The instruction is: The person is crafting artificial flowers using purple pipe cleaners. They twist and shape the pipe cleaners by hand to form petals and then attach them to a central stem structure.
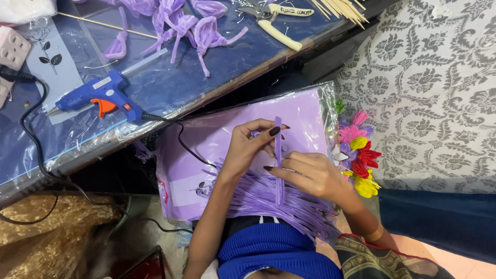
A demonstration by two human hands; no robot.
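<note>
Left hand [248, 147]: fingers pinched shut on the upper part of a purple strip [278, 155], held upright. Right hand [310, 175]: fingers closed on the same strip lower down, thumb and forefinger gripping it at mid-length. The strip stands over a pile of like strips [268, 204] lying across the lap, on a purple packet [217, 139] in clear wrap. Just right of the right hand: a cluster of coloured flowers [359, 155], pink, red and yellow. Beyond the packet, the tabletop [170, 88] under plastic sheet carries a blue glue gun [98, 98] with black cord, purple ribbon bows [181, 23], pliers [274, 18] and wooden sticks [343, 10].
</note>
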